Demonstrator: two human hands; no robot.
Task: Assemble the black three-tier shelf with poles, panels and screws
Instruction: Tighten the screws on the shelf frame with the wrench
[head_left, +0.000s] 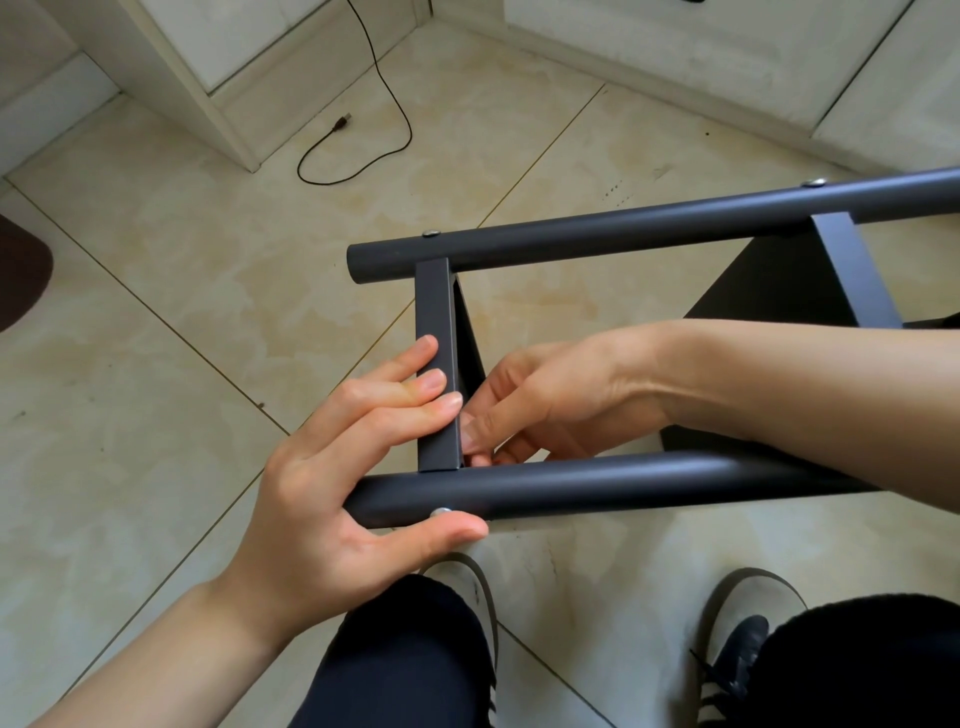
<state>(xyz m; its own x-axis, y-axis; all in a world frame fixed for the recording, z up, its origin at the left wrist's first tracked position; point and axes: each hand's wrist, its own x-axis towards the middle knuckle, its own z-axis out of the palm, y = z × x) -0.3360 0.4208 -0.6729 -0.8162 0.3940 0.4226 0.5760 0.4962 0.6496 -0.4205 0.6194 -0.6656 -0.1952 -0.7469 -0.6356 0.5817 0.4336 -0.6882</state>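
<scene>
Bare arms, dark trousers, grey shoes

Both arms are bare, with no sleeves to see. The left hand (332, 493) and the right hand (550, 400) wear no gloves and no rings. The nails are short and plain. The legs are in dark trousers (410, 660). On the feet are grey shoes with black trim. The right shoe (748, 623) has black laces and a dark tongue. The left shoe (475, 587) has a round grey toe and dark stripes on its side.
</scene>
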